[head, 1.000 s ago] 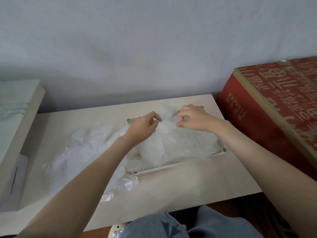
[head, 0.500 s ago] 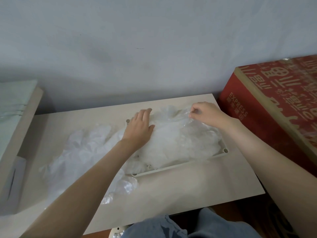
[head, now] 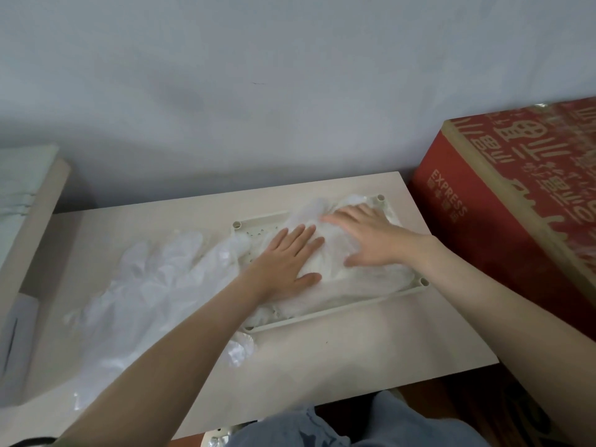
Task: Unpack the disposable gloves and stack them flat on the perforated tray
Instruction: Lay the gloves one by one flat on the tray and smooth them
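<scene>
Both hands lie flat with fingers straight on a stack of gloves [head: 325,269] in the perforated tray [head: 322,319], which sits on the right half of the table [head: 354,356]. The left hand [head: 287,262] presses the stack's left part and the right hand [head: 367,240] its far right part; neither grips anything. Part of the job looks done, since several gloves already rest in the tray. A loose pile of gloves [head: 151,285] left of the tray, spilling onto its left edge, remains to be laid flat and stacked.
</scene>
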